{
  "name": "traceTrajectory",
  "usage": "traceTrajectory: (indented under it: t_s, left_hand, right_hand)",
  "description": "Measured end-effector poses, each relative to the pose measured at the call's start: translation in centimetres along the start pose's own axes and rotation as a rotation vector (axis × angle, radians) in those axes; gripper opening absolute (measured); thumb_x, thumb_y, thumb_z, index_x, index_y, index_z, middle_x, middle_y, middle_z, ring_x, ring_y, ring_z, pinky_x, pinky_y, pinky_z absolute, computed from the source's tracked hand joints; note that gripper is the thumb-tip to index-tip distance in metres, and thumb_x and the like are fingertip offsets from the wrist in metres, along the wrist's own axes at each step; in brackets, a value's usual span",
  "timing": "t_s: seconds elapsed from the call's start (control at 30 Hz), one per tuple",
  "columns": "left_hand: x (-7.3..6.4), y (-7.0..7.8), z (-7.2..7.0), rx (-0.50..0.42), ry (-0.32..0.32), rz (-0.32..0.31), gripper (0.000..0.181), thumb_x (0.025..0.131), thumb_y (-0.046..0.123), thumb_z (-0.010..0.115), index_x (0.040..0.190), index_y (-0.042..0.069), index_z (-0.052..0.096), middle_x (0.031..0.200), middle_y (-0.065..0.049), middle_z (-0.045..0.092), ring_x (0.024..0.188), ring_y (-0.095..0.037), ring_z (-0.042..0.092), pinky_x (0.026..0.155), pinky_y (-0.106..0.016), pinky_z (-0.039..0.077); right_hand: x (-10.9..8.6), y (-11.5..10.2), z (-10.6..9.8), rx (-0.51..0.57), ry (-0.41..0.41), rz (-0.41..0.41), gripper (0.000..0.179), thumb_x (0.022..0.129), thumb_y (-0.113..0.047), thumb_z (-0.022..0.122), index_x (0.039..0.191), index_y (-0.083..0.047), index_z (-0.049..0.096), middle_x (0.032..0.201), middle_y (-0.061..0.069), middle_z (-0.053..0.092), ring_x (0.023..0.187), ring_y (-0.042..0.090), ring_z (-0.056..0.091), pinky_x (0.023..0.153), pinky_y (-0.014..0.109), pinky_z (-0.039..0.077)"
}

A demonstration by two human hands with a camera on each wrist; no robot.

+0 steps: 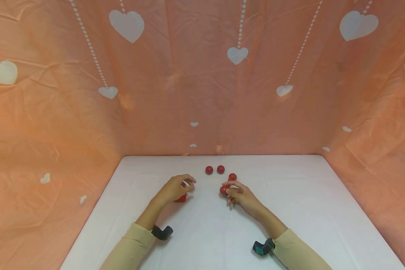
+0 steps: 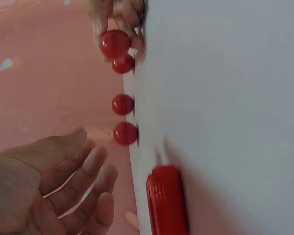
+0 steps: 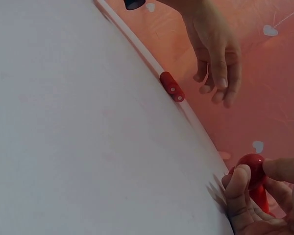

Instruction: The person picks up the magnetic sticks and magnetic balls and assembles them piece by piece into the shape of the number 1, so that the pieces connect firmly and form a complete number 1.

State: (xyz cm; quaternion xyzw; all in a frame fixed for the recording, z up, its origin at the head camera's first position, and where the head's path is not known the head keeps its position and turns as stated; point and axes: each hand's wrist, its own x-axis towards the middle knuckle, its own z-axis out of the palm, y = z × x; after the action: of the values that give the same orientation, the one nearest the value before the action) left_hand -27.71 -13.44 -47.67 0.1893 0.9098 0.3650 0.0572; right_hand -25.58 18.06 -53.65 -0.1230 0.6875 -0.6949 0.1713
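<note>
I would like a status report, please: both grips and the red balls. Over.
Left grip empty, raised near red pieces. Right grip pinching one red ball. Three more balls beyond; nothing plainly blocking.

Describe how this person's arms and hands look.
Plain pale-yellow sleeves end short of the wrists. A black device sits by the left wrist; a second dark device, green-patched, by the right. Left hand and right hand are ungloved.

Right fingers [image 3: 236,188] pinch a red ball [image 3: 254,167], left hand [image 3: 216,51] well apart.
</note>
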Motion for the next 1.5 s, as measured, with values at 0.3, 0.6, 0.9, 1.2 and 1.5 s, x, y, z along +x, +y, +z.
traceTrajectory:
  t_s: [0.3, 0.6, 0.9, 1.2, 1.5]
  left_hand:
    - [-0.7, -1.8, -1.1, 0.064, -0.009, -0.034, 0.013, 0.098, 0.013, 0.078, 0.111, 0.011, 0.079, 0.097, 0.002, 0.075, 0.094, -0.018, 0.068, 0.089, -0.041, 0.055]
    - [-1.8, -2.9, -1.7, 0.101, -0.021, -0.096, 0.014, 0.099, 0.016, 0.078, 0.112, 0.014, 0.081, 0.105, 0.0, 0.076, 0.101, -0.021, 0.068, 0.093, -0.046, 0.055]
    - [-1.8, -3.9, -1.8, 0.119, -0.043, -0.097, 0.01, 0.1, 0.017, 0.077, 0.108, 0.016, 0.082, 0.106, 0.001, 0.078, 0.102, -0.021, 0.068, 0.097, -0.049, 0.053]
    - [-1.8, -4.2, -1.4, 0.158, -0.019, -0.081, 0.007, 0.099, 0.017, 0.078, 0.101, 0.017, 0.084, 0.102, 0.001, 0.078, 0.109, -0.029, 0.071, 0.101, -0.053, 0.053]
    - [-1.8, -4.0, -1.5, 0.178, -0.023, -0.075, 0.006, 0.098, 0.018, 0.079, 0.101, 0.016, 0.084, 0.103, 0.001, 0.078, 0.112, -0.031, 0.07, 0.103, -0.055, 0.052]
  right_hand:
    - [0.0, -0.1, 0.1, 0.02, -0.009, -0.003, 0.046, 0.11, -0.015, 0.062, 0.15, 0.005, 0.048, 0.098, 0.011, 0.069, 0.073, 0.016, 0.066, 0.071, 0.027, 0.061]
    - [-0.1, 0.0, 0.1, 0.005, -0.004, -0.002, 0.043, 0.11, -0.015, 0.062, 0.148, 0.002, 0.051, 0.097, 0.011, 0.069, 0.073, 0.016, 0.066, 0.07, 0.027, 0.061]
    - [-0.1, 0.0, 0.0, -0.001, 0.002, 0.005, 0.044, 0.11, -0.016, 0.062, 0.148, 0.002, 0.051, 0.095, 0.011, 0.069, 0.073, 0.016, 0.066, 0.07, 0.027, 0.061]
    - [-0.1, 0.0, 0.1, 0.001, -0.004, 0.005, 0.044, 0.11, -0.016, 0.062, 0.149, 0.002, 0.051, 0.099, 0.012, 0.069, 0.074, 0.016, 0.066, 0.07, 0.027, 0.061]
    - [-0.1, -0.1, 0.1, -0.001, -0.002, 0.001, 0.044, 0.11, -0.015, 0.062, 0.149, 0.003, 0.051, 0.093, 0.01, 0.068, 0.072, 0.015, 0.066, 0.069, 0.027, 0.061]
